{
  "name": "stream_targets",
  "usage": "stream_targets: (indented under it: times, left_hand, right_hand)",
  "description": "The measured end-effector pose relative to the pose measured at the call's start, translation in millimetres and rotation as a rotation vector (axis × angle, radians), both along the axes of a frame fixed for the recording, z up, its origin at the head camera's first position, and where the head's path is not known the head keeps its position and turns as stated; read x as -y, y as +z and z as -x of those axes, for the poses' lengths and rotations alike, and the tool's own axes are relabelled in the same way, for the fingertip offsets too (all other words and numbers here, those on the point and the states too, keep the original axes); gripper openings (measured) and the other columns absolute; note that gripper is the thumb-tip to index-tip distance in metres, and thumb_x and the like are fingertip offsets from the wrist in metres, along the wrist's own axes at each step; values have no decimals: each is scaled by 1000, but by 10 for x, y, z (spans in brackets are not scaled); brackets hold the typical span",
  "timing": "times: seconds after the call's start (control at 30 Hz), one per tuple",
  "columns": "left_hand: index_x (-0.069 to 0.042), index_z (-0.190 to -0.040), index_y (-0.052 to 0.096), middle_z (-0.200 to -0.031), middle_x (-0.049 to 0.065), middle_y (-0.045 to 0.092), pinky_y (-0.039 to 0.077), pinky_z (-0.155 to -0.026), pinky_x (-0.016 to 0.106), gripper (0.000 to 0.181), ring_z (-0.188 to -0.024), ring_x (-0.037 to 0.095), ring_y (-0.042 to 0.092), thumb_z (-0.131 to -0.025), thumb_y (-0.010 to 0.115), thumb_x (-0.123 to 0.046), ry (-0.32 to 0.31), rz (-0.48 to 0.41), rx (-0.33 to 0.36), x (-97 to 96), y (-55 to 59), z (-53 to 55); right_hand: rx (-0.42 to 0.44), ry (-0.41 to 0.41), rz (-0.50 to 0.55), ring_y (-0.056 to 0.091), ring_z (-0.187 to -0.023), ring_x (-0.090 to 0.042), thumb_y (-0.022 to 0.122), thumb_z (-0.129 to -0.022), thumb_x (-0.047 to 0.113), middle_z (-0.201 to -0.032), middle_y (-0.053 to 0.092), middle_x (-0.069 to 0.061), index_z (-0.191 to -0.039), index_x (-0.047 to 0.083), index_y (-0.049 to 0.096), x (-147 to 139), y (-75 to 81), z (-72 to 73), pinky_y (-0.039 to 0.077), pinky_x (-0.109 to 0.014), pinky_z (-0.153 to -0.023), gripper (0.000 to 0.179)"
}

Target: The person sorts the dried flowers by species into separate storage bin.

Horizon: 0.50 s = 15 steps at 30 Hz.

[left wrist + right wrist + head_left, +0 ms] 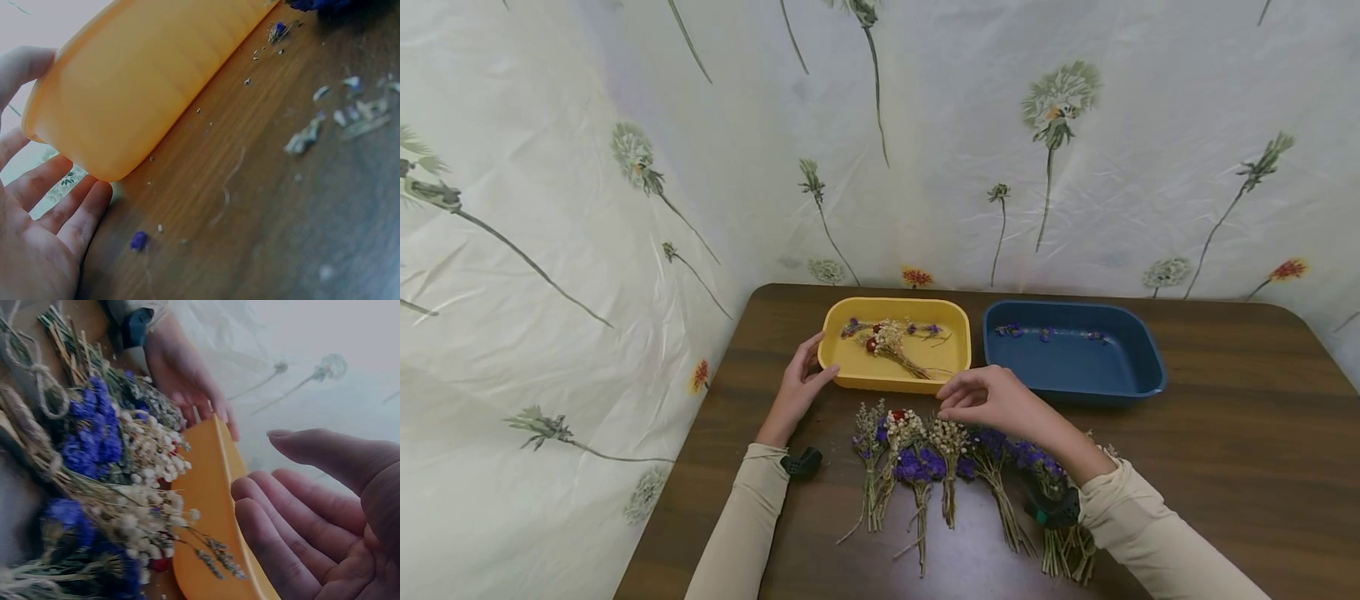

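My left hand [801, 383] holds the front left corner of a yellow tray [895, 384], thumb at the front and fingers along the left side. In the left wrist view its fingers [82, 212] lie against the tray's outer wall. Inside the tray lies a dried flower bouquet [891, 342] with cream and red heads, beside loose purple sprigs. My right hand [988, 396] hovers near the tray's front right corner, above a cream bouquet [949, 437]. Its thumb and fingers stand apart with nothing between them; whether they touch the rim I cannot tell.
A blue tray [1075, 390] with a few purple blossoms stands right of the yellow one. Several bouquets, among them a purple one [920, 467], lie in a row on the brown table [1240, 417]. Flower crumbs [303, 137] litter the wood. A floral curtain [925, 167] hangs behind.
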<state>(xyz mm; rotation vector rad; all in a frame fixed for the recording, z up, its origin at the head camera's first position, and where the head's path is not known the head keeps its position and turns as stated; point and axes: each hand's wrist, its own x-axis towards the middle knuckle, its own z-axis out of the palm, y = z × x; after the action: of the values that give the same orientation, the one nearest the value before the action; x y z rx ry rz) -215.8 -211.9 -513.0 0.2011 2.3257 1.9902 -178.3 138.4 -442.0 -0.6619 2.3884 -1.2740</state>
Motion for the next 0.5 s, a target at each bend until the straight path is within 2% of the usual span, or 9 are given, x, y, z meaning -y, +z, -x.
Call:
stream_targets:
  times: [0.23, 0.4, 0.5]
  left_hand:
    - [-11, -162, 33, -166, 18, 34, 49, -107, 33, 70, -147, 40, 43, -101, 67, -17, -1, -3, 5, -11, 23, -6]
    - [-11, -162, 33, -166, 18, 34, 50, -102, 24, 70, -146, 40, 44, -101, 67, -18, -4, -1, 6, -1, 25, -8]
    - [-12, -162, 32, -166, 17, 35, 49, -98, 19, 71, -146, 39, 44, -101, 67, -19, 0, -6, 2, 24, -78, 39]
  right_hand:
    - [17, -15, 12, 73, -89, -13, 77, -94, 27, -100, 77, -1, -113, 6, 76, -81, -134, -183, 59, -27, -77, 28]
    - [6, -40, 24, 74, -84, -11, 78, -93, 23, -96, 77, -3, -108, 4, 76, -89, -227, -301, 60, -25, -73, 24]
    - [28, -68, 26, 74, -77, -15, 78, -93, 20, -92, 78, -6, -103, 4, 76, -63, -263, -367, 61, -27, -68, 19]
